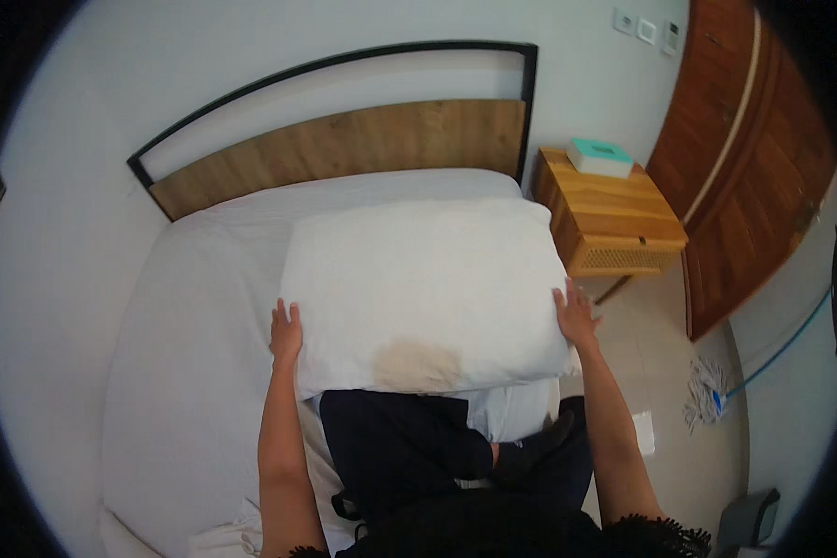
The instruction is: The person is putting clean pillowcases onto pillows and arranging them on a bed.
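Observation:
A white pillow [418, 279] with a tan stain [418, 364] at its near edge lies flat in front of me on the bed. My left hand [287, 335] is against the pillow's left side, its fingers extended and pointing away from me. At the opposite side, my right hand [576, 314] touches the right edge with spread fingers. Neither hand is visibly curled around the fabric. Beneath the pillow and around it is a mattress in a white sheet [181, 349]. My dark-clad legs [404, 439] are close to the pillow's near edge.
Behind the mattress rises a wood-panel headboard [349, 143] with a black frame. A wooden nightstand [614, 209] at right carries a white and teal box [600, 157]. Farther right are wooden doors [753, 167], a string mop [706, 396] and a grey bin [746, 519]. Crumpled fabric [230, 533] lies lower left.

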